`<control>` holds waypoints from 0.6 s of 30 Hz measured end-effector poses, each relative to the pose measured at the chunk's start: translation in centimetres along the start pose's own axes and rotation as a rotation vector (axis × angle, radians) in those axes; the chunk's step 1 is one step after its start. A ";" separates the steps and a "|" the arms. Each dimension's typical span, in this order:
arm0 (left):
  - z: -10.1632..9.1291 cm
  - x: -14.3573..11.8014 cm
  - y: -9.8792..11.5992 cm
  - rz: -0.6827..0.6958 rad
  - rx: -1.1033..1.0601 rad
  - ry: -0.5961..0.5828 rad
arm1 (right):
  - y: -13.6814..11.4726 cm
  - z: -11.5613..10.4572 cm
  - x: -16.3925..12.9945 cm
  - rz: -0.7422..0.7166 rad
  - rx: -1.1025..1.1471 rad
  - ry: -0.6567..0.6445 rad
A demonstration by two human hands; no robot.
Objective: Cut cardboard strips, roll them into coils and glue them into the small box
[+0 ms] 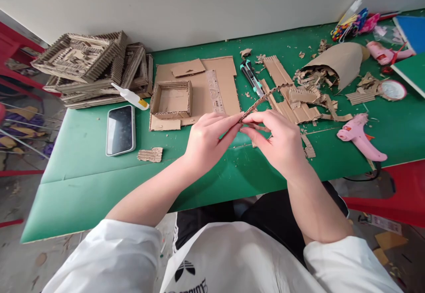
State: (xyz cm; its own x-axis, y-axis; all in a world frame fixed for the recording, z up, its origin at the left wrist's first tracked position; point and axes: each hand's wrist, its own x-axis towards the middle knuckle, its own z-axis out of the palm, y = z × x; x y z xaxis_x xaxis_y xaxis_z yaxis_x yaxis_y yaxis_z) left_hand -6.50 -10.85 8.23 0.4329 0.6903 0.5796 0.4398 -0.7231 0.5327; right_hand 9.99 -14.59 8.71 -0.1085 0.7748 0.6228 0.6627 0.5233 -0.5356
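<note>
While your left hand [207, 140] and right hand [277, 140] both pinch the near end of the cardboard strip [260, 100], its long axis runs toward two o'clock; your right hand sits nearer its free length.

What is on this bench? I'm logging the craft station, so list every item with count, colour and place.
cardboard strip: one, brown, pinched by both hands
cardboard tray: one, brown, centre
flat cardboard sheet: one, brown, under tray
cardboard frames: a stack, brown, far left
glue bottle: one, white, beside the stack
phone: one, white-edged, left
utility knife: one, teal-black, centre back
glue guns: two, pink, right
cardboard scraps: many, brown, right of centre
table: one, green
left hand: one, on strip
right hand: one, on strip
</note>
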 end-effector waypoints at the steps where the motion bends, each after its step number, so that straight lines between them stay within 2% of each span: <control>1: 0.0 0.0 0.0 0.018 0.005 0.011 | 0.0 0.0 0.0 -0.003 -0.014 0.029; 5: -0.2 0.1 -0.1 0.056 0.013 0.008 | 0.0 0.1 0.0 -0.079 -0.078 0.142; 10: -0.6 0.3 0.3 0.030 -0.048 -0.022 | 0.0 0.2 0.1 -0.200 -0.067 0.185; 15: -0.7 0.4 0.4 0.012 -0.052 -0.007 | -0.1 0.3 0.2 -0.233 -0.054 0.211; 18: -0.7 0.4 0.4 0.003 -0.056 -0.014 | 0.0 0.3 0.0 -0.194 0.008 0.222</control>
State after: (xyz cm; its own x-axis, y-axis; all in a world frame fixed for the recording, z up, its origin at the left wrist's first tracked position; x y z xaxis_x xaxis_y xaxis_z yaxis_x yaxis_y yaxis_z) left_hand -6.76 -10.91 9.11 0.4455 0.6881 0.5727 0.3936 -0.7251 0.5651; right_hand 9.75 -14.48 8.58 -0.0672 0.5643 0.8228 0.6394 0.6574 -0.3987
